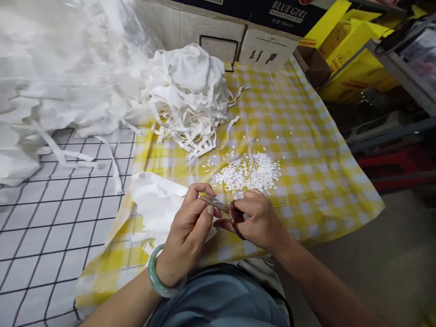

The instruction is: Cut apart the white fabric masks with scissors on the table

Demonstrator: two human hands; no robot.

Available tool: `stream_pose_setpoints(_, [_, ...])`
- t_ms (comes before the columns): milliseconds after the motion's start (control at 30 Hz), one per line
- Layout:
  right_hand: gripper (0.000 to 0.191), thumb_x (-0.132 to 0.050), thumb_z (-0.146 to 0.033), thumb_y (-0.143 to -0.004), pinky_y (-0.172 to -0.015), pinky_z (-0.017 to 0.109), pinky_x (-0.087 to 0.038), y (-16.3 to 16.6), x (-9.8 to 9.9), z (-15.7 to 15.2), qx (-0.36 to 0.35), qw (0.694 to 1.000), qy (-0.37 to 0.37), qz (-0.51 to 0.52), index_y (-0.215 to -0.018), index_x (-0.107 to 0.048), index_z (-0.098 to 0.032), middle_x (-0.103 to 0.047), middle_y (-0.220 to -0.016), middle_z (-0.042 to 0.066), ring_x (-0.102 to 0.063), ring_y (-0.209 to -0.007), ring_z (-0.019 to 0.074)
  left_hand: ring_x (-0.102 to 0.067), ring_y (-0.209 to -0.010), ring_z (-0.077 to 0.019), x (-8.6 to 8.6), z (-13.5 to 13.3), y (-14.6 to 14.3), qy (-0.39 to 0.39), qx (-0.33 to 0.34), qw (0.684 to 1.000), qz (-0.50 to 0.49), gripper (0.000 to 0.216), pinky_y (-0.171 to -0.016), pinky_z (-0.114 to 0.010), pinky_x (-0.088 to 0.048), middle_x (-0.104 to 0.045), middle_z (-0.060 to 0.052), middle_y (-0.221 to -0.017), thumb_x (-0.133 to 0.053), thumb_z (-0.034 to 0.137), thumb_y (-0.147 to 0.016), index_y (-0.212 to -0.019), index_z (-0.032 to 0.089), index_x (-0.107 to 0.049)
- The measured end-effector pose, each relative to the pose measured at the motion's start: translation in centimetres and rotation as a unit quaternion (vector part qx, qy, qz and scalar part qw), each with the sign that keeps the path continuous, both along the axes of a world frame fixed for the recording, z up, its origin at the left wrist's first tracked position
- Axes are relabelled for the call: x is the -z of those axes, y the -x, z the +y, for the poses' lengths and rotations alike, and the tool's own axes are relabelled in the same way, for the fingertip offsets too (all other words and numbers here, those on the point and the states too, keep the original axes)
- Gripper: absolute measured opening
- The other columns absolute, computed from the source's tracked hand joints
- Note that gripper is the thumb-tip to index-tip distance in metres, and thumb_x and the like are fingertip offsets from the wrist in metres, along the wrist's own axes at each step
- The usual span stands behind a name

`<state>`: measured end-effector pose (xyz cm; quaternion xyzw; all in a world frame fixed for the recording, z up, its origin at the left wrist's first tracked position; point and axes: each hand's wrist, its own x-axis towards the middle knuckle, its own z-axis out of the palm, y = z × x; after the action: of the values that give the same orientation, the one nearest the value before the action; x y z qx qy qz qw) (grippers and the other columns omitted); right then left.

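In my right hand [262,220] is a pair of small scissors [220,205] with dark reddish-brown handles, its blades pointing left. The fingers and thumb of my left hand [189,227] pinch together by the blade tips. They seem to grip an edge of a white cloth piece [155,195], which lies under and behind that hand; the exact spot is mostly covered by fingers. A green bangle [156,277] circles the left wrist. Just beyond both hands lies a scattered heap of tiny white snippets [262,171].
A tangled pile of white strapped cloth pieces [190,68] sits farther back. Left of it, clear plastic and more white cloth [68,91] spread over a grid-patterned cover [68,218]. A yellow checked cloth [306,168] drapes the table. Cartons [265,50] and yellow bags [354,50] stand behind.
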<state>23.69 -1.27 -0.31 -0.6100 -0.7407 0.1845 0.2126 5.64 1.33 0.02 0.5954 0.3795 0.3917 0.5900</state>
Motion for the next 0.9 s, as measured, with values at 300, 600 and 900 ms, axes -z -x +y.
stream_pose_setpoints(300, [0.043,-0.070,-0.061,-0.076,-0.061,0.029,-0.042,-3.9,1.1,-1.8,0.151,0.987,0.059,0.013,-0.071,-0.055,-0.020,-0.060,-0.066,0.002,-0.057,-0.065,0.0181,-0.057,-0.092,-0.0195,-0.6,2.6,0.3,-0.059,0.107,0.986,0.110,0.033,-0.082,-0.030,-0.049,-0.056,-0.008,-0.097,-0.040,0.027,-0.099,-0.073,0.018,-0.058])
stream_pose_setpoints(600, [0.031,-0.061,-0.007,-0.069,-0.085,0.039,-0.051,6.1,1.9,-0.8,-0.139,0.983,0.036,0.111,-0.094,-0.050,-0.021,-0.063,-0.103,0.010,-0.059,-0.099,0.0264,-0.056,-0.118,-0.0340,1.8,-0.7,11.9,-0.233,0.049,0.890,0.389,0.058,-0.096,-0.046,-0.050,-0.057,-0.016,-0.132,-0.072,0.026,-0.075,-0.129,0.022,-0.051])
stream_pose_setpoints(900, [0.016,-0.059,-0.022,-0.072,-0.062,0.023,-0.039,6.6,-10.2,17.5,-0.002,0.950,-0.155,0.272,-0.081,-0.046,-0.022,-0.051,-0.074,-0.004,-0.050,-0.069,0.0133,-0.057,-0.074,-0.0153,-11.0,14.6,6.6,-0.304,-0.147,0.913,0.229,0.007,-0.067,-0.025,-0.047,-0.061,-0.001,-0.081,-0.059,0.013,-0.079,-0.085,0.017,-0.059])
